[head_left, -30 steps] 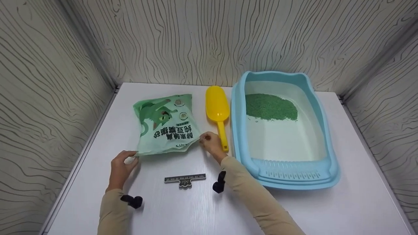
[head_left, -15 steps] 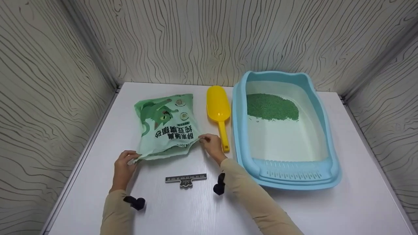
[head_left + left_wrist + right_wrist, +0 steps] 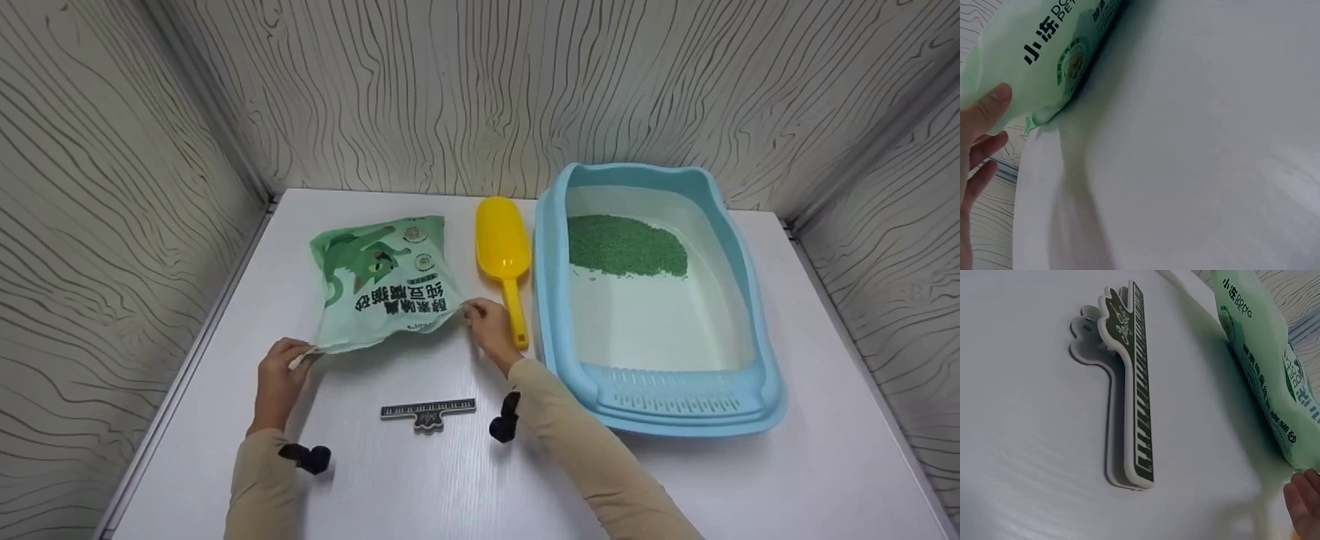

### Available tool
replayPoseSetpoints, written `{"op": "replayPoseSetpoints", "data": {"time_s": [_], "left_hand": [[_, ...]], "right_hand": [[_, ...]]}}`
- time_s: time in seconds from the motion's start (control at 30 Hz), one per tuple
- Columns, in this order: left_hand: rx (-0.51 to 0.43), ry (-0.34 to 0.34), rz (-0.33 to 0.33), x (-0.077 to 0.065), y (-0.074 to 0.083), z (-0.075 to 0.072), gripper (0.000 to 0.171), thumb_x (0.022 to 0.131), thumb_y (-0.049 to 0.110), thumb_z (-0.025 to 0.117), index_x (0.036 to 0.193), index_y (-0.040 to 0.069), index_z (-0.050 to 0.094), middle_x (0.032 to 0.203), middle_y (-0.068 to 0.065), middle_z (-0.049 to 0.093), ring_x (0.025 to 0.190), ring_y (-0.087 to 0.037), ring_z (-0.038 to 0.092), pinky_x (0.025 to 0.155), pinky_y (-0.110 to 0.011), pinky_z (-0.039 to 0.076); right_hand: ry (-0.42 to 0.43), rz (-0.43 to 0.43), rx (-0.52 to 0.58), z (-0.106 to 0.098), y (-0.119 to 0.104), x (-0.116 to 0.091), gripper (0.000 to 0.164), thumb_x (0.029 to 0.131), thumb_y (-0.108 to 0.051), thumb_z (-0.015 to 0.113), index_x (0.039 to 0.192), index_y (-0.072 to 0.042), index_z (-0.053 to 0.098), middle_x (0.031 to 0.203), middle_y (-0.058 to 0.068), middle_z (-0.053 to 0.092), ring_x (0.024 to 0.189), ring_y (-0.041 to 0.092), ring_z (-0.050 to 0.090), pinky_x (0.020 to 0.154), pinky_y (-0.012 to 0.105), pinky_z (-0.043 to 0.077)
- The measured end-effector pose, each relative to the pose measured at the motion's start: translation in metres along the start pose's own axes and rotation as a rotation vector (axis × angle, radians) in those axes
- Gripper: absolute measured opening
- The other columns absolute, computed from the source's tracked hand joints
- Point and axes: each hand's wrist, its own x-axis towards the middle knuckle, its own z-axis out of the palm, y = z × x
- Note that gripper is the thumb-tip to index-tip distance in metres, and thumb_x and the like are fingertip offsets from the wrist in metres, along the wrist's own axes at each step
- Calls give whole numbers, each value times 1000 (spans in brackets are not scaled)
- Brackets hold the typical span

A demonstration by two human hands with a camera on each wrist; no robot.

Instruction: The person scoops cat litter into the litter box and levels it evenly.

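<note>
A soft green-and-white cat litter bag [image 3: 382, 285] with a green cat picture lies on the table, its near edge lifted. My left hand [image 3: 281, 379] pinches the near left corner, thumb on the printed face in the left wrist view. At the near right corner, my right hand [image 3: 489, 328] pinches the bag's edge beside the scoop handle; only its fingertips show in the right wrist view. A dark clip with a piano-key pattern [image 3: 428, 413] lies in front of the bag, untouched.
To the right of the bag lies a yellow scoop [image 3: 502, 240]. Beyond it stands a light blue litter box [image 3: 551, 300] with green litter pellets [image 3: 626, 246] at its far end. Patterned walls [image 3: 480, 90] close in the table [image 3: 420, 495] at the back and sides.
The bag's near edge sagged forward and parted half a second ago; now it is drawn back and straighter. Both hands have shifted slightly, keeping hold of the corners.
</note>
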Motion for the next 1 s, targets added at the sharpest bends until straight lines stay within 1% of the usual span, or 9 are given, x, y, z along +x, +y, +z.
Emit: {"op": "replayPoseSetpoints", "data": {"time_s": [0.2, 0.37, 0.5, 0.6, 0.7, 0.77, 0.83, 0.93, 1.0], "left_hand": [[-95, 164, -20, 20, 19, -2, 8, 76, -4, 74, 82, -8, 71, 83, -15, 63, 87, 10, 49, 84, 5, 36], [-149, 161, 24, 33, 36, -3, 7, 77, -4, 73, 82, -8, 70, 84, -16, 62, 90, 16, 45, 86, 4, 38], [-202, 153, -27, 37, 39, -2, 9, 80, -3, 72, 85, -9, 70, 86, -18, 63, 89, 18, 47, 87, 1, 40], [-248, 126, -117, 36, 34, -3, 9, 82, -2, 70, 87, -9, 69, 87, -18, 64, 86, 19, 49, 88, 0, 40], [-271, 70, -178, 35, 28, -5, 11, 83, -1, 69, 90, -9, 70, 88, -17, 65, 85, 20, 49, 88, -1, 38], [-273, 38, -212, 36, 25, -6, 13, 84, 2, 69, 92, -8, 70, 86, -9, 65, 85, 20, 49, 87, -1, 38], [-283, 17, -255, 37, 23, -7, 15, 86, 4, 68, 93, -9, 71, 84, -3, 64, 85, 21, 50, 86, 0, 38], [-274, -27, -379, 38, 24, -7, 22, 89, 11, 66, 98, -9, 70, 86, 7, 59, 87, 16, 51, 87, -3, 40], [-296, -71, -477, 37, 25, -7, 27, 91, 13, 65, 101, -13, 68, 96, 0, 58, 97, 6, 53, 94, -11, 44]], "right_hand": [[100, -84, 110, -3, -21, 6, 18, 95, -11, 58, 103, -1, 71, 116, 12, 53, 99, 22, 58, 84, 29, 55], [139, -178, 147, -9, -31, 12, 16, 93, -8, 59, 99, 1, 72, 115, 13, 53, 90, 20, 62, 74, 21, 56], [140, -201, 193, -12, -33, 19, 17, 93, -5, 58, 99, 5, 71, 116, 16, 55, 91, 28, 66, 73, 27, 58], [126, -150, 228, -14, -35, 23, 19, 94, -4, 57, 103, 8, 68, 117, 16, 54, 90, 29, 66, 76, 37, 59], [110, -56, 223, -15, -36, 25, 19, 95, -5, 55, 105, 8, 67, 114, 15, 54, 85, 21, 66, 79, 43, 58], [95, 12, 211, -15, -37, 26, 19, 96, -7, 55, 105, 6, 66, 112, 13, 54, 83, 17, 66, 80, 42, 58], [78, 71, 198, -15, -39, 27, 19, 97, -8, 53, 106, 5, 65, 112, 14, 56, 85, 23, 67, 82, 42, 58], [54, 153, 179, -15, -40, 27, 20, 98, -9, 52, 108, 4, 64, 111, 17, 62, 87, 27, 68, 81, 40, 58], [40, 207, 146, -15, -40, 26, 21, 99, -9, 50, 110, 3, 64, 111, 20, 66, 91, 30, 68, 80, 39, 58]]}}
